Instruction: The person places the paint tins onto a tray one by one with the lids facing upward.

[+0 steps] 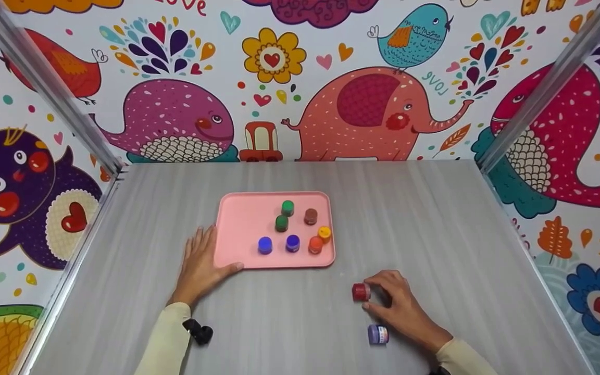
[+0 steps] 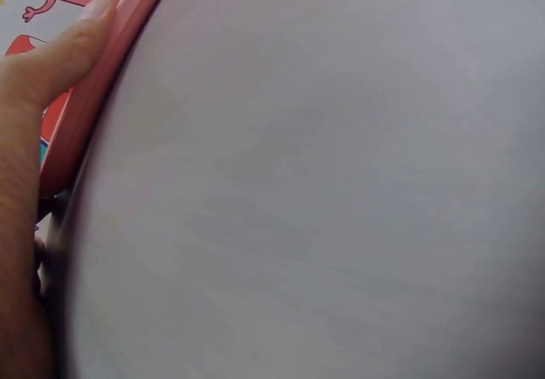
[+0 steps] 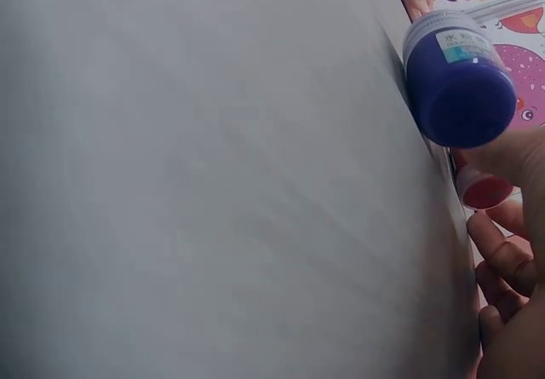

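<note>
My left hand [image 1: 199,268] lies at the near left corner of a pink tray [image 1: 240,219], fingers extended along its left side. Its thumb rests on the front rim, also seen in the left wrist view. My right hand [image 1: 396,299] is around a small red paint jar [image 1: 360,292] lying on its side, with index fingertip and thumb at either side of it and a slight gap by the thumb. Closer to me lies a purple paint jar [image 1: 377,334] on its side, its label showing; it looms large in the right wrist view [image 3: 460,89].
Several paint jars stand in the tray: green [image 1: 287,208], brown [image 1: 310,216], yellow [image 1: 324,233], orange-red [image 1: 315,245] and blue [image 1: 265,245]. The grey table [image 1: 409,208] is bordered by metal posts [image 1: 519,104] and cartoon-printed walls.
</note>
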The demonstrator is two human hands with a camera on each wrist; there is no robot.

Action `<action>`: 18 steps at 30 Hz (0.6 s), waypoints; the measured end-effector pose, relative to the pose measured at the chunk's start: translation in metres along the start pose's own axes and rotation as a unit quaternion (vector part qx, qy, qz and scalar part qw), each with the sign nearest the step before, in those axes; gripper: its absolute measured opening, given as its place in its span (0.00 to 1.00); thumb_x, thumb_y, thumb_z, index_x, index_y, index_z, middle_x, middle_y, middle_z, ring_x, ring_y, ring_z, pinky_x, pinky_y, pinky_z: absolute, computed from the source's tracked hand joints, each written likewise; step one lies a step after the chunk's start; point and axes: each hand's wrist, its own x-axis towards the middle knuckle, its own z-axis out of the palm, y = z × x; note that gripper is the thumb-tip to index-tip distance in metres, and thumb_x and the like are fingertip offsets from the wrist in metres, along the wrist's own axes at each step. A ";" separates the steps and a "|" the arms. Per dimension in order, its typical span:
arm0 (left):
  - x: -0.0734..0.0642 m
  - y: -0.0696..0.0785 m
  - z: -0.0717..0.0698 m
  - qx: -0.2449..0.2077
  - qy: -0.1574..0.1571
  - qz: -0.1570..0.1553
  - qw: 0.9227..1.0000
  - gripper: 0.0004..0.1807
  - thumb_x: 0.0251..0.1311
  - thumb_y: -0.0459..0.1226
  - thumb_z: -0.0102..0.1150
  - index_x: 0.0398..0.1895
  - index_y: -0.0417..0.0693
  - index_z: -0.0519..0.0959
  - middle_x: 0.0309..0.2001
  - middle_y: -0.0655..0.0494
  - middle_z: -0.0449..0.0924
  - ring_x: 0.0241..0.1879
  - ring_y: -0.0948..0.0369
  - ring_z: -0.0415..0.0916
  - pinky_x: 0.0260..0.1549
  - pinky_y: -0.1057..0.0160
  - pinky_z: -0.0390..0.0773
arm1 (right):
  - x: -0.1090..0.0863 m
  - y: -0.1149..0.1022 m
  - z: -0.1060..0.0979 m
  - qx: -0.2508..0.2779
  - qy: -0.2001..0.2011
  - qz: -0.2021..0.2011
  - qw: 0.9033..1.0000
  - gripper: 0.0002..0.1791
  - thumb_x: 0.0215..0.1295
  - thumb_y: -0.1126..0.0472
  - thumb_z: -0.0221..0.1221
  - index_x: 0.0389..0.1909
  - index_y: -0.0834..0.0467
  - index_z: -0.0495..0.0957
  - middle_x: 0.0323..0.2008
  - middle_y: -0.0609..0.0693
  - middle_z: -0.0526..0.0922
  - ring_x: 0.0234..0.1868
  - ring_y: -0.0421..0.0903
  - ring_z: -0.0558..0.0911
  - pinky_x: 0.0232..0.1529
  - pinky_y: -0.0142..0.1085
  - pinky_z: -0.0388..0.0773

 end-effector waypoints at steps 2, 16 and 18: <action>0.000 0.000 0.000 -0.002 -0.001 -0.003 1.000 0.72 0.56 0.68 0.75 0.88 0.33 0.51 0.87 0.33 0.53 0.88 0.33 0.38 0.85 0.34 0.32 | 0.001 0.000 0.002 0.002 0.003 0.001 1.000 0.26 0.58 0.62 0.83 0.56 0.45 0.87 0.53 0.36 0.85 0.60 0.43 0.75 0.64 0.42 0.62; 0.000 -0.001 0.000 0.001 0.002 0.005 1.000 0.72 0.55 0.66 0.76 0.88 0.31 0.51 0.86 0.33 0.54 0.87 0.33 0.39 0.85 0.34 0.33 | 0.003 -0.005 0.000 0.043 0.036 -0.018 0.998 0.24 0.59 0.66 0.82 0.53 0.46 0.86 0.52 0.39 0.86 0.58 0.45 0.80 0.63 0.22 0.69; 0.000 -0.001 -0.001 0.001 0.002 0.004 1.000 0.72 0.55 0.66 0.76 0.88 0.31 0.51 0.86 0.33 0.54 0.87 0.33 0.38 0.85 0.35 0.32 | 0.004 -0.006 -0.001 0.051 0.037 -0.015 0.998 0.24 0.59 0.67 0.81 0.54 0.47 0.86 0.53 0.40 0.86 0.58 0.45 0.80 0.63 0.20 0.70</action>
